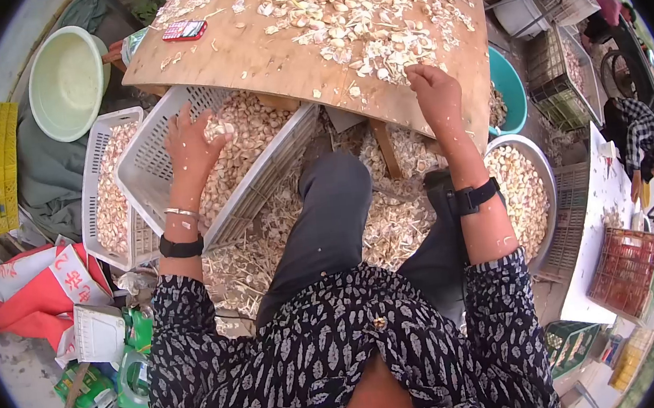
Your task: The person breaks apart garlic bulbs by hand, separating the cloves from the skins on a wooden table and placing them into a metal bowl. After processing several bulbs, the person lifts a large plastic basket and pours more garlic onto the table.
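Observation:
Over the large white crate (141, 173) full of garlic cloves (253, 132), my left hand (191, 144) is spread, with a few cloves by its palm and thumb; it does not visibly grip them. At the front right edge of the wooden table (251, 66), my right hand (436, 93) has its fingers bent together; whatever they hold, if anything, is too small to make out. Loose cloves and peeled skins (374, 34) are heaped on the table just beyond my right hand.
A red phone (184, 30) lies on the table. A second white crate (91, 203) of cloves stands at left, near a pale green basin (67, 83). At right are a teal basin (511, 88) and a metal bowl (516, 193) of cloves. A person (641, 130) is at far right.

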### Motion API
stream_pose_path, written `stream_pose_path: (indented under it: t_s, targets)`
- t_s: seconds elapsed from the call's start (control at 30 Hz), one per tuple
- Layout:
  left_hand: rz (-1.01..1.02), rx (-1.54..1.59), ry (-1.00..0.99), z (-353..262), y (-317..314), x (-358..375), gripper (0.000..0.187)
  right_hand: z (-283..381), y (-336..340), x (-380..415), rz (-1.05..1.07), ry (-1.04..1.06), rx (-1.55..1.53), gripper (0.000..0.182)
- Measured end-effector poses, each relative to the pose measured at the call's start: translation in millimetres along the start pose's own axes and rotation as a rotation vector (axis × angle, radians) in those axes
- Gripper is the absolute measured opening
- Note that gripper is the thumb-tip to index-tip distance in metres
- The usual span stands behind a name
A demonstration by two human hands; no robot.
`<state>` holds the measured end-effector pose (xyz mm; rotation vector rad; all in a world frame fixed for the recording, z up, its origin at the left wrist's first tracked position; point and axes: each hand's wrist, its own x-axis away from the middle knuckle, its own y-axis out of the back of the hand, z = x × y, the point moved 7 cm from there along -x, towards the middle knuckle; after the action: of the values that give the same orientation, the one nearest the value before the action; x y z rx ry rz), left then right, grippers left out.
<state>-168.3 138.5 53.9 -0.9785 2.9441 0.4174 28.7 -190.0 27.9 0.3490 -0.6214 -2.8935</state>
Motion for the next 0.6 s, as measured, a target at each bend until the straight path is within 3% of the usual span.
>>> stream_pose_path:
  t_s: [0.03,0.07,0.1,0.13,0.23,0.33,0.6]
  targets:
    - [0.039,-0.206,-0.107,-10,-15,-12,0.020,3,-9,-10,0.038,0.127,0.149,0.016]
    - [0.082,-0.410,-0.214,-17,-34,-22,0.022,-4,-20,-20,0.035,0.113,0.143,0.016]
    - [0.123,-0.609,-0.322,-23,-55,-30,0.025,7,-37,-26,0.053,0.284,0.197,0.013]
    - [0.194,-0.601,-0.457,-41,-92,-32,0.022,17,-53,-26,0.071,0.459,0.252,0.011]
    - [0.319,-0.751,-0.726,-58,-198,-38,0.013,19,-82,-29,0.099,0.547,0.456,0.006]
    - [0.405,-0.812,-0.803,-40,-237,-54,0.010,25,-79,-27,0.093,0.537,0.590,0.006]
    - [0.533,-0.744,-0.713,-16,-235,-72,0.008,6,-62,-33,0.183,0.370,0.678,0.013]
